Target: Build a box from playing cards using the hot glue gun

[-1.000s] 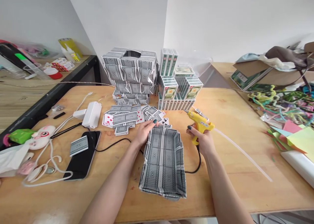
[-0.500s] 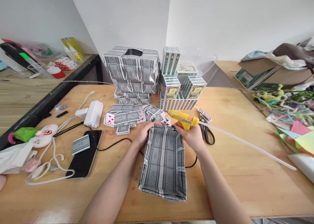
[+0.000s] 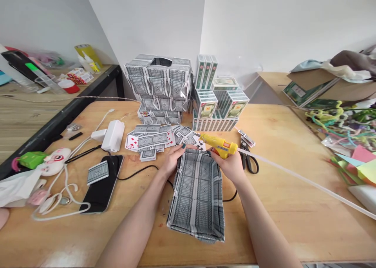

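An open box made of playing cards (image 3: pixel 195 193) lies in front of me on the table, its hollow side facing up. At its far left corner my left hand (image 3: pixel 175 157) grips the rim, fingers closed along the far edge. My right hand (image 3: pixel 229 164) is wrapped around a yellow glue gun (image 3: pixel 221 144), with its thumb against the box's far right corner. The gun's nozzle points left above loose playing cards (image 3: pixel 152 141). A long white glue stick (image 3: pixel 293 178) sticks out of its back end toward the right.
A larger card-built structure (image 3: pixel 160 84) stands at the back beside stacked card packs (image 3: pixel 216 111). Black scissors (image 3: pixel 249 158) lie right of the gun. A phone (image 3: pixel 102 189), white charger (image 3: pixel 113 135) and cables are at left; pipe cleaners (image 3: pixel 343 123) and a cardboard box (image 3: pixel 317 86) at right.
The glue gun has turned slightly in my right hand, its nozzle now lower and the glue stick reaching farther right. My left hand and the card box have hardly moved.
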Demonstrator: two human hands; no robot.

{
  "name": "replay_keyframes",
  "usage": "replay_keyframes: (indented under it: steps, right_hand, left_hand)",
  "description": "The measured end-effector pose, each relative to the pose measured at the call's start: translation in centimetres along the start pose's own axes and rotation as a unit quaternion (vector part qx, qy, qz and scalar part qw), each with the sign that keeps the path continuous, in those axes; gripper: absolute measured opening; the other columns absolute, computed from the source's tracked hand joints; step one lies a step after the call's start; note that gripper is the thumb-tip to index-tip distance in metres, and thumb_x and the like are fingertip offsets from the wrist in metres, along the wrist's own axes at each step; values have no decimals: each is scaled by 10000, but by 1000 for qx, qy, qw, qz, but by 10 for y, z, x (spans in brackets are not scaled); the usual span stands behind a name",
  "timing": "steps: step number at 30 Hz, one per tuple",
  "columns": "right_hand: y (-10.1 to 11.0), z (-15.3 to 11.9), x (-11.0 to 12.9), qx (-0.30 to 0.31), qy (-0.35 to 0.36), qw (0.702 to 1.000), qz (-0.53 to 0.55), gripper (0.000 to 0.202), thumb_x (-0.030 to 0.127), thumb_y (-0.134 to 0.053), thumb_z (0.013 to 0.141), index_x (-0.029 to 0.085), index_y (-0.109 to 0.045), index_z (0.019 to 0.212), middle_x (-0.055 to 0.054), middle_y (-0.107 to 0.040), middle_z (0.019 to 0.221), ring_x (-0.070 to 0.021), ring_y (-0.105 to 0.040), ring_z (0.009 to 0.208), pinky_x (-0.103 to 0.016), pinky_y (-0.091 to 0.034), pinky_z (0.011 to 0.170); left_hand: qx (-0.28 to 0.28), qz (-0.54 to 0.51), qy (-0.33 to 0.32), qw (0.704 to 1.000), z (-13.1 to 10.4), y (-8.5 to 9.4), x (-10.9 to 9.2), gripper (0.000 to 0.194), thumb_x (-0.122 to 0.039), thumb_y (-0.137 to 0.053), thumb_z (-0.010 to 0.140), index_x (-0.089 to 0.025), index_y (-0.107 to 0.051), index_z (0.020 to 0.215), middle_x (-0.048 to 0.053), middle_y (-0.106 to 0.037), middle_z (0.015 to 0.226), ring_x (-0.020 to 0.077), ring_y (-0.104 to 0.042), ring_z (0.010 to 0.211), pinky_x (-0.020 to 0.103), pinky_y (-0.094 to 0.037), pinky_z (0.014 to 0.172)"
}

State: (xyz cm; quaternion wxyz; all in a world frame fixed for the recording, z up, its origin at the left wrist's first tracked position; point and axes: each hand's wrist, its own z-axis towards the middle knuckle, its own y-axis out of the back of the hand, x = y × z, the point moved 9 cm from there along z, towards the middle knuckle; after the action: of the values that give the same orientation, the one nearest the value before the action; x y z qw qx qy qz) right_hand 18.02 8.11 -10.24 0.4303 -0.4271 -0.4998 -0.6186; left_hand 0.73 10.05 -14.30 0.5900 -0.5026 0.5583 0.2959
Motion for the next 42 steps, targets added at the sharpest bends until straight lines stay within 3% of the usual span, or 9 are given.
replay_keyframes:
  steps: [5, 11, 14, 17, 20, 27, 31, 37, 42]
  right_hand:
    - [0, -2, -1, 0, 4, 1000, 0, 182, 325, -634, 686, 187, -634, 804, -65, -680, 848, -228, -623, 782, -359, -500, 733]
    - [2, -5, 0, -18, 13, 999, -24, 201, 341, -617, 695, 186, -635, 821, -64, -687, 840, -236, -626, 782, -367, -500, 733]
    - [4, -8, -1, -30, 9, 998, -46, 200, 348, -614, 698, 190, -642, 818, -70, -690, 845, -253, -626, 811, -385, -490, 759]
    - [6, -10, 0, -34, 8, 998, -51, 187, 342, -612, 700, 195, -644, 812, -68, -689, 842, -255, -622, 823, -384, -487, 762]
    - [6, -9, 2, -9, 0, 1000, -25, 168, 330, -625, 694, 190, -631, 786, -58, -683, 807, -237, -623, 786, -360, -495, 728]
    - [6, -7, -5, 62, -66, 994, 58, 186, 331, -674, 661, 172, -642, 754, -63, -694, 831, -215, -635, 758, -332, -507, 705]
    - [9, -8, -5, 54, -71, 994, 58, 171, 316, -681, 644, 171, -641, 727, -70, -703, 829, -223, -644, 755, -345, -510, 714]
    - [6, 0, 9, 31, -66, 997, 11, 158, 275, -668, 629, 164, -638, 737, -78, -709, 828, -242, -659, 789, -351, -513, 732]
    - [-19, 11, 25, 74, -26, 991, -106, 157, 255, -624, 659, 172, -665, 786, -74, -706, 841, -242, -653, 807, -335, -497, 729]
  left_hand:
    - [7, 42, -54, 998, 0, -6, -10, 388, -445, -427, 829, -170, -686, 914, 62, -661, 1025, 256, -560, 1024, 365, -436, 861]
    - [-23, 85, -50, 995, -7, 2, -11, 402, -429, -374, 848, -182, -660, 984, 54, -643, 1068, 250, -537, 1062, 357, -412, 901]
    - [12, 108, -51, 993, -20, -2, -19, 377, -290, -432, 806, -213, -575, 1147, 26, -584, 1189, 243, -468, 1158, 350, -334, 991]
    - [73, 125, -13, 989, -29, -9, -16, 645, -101, -488, 655, -248, -434, 1281, -3, -482, 1313, 244, -396, 1223, 349, -287, 1024]
    - [77, 127, 10, 989, -28, -9, -10, 709, -64, -429, 613, -246, -406, 1298, -7, -482, 1309, 240, -410, 1207, 353, -284, 1023]
    - [57, 174, -28, 983, -14, -15, -5, 670, -92, -434, 623, -233, -446, 1278, 26, -474, 1294, 245, -329, 1263, 360, -205, 1073]
    - [-11, 182, -28, 983, -20, -2, -15, 644, -117, -517, 661, -236, -405, 1284, 61, -471, 1267, 239, -423, 1200, 382, -311, 1023]
    - [68, 261, 2, 963, -44, -11, -33, 519, -179, -499, 743, -212, -467, 1260, 52, -532, 1259, 219, -536, 1100, 372, -404, 966]
    - [48, 353, -46, 933, -43, -20, -38, 465, -175, -388, 801, -231, -501, 1249, -13, -520, 1288, 210, -462, 1197, 366, -294, 1056]
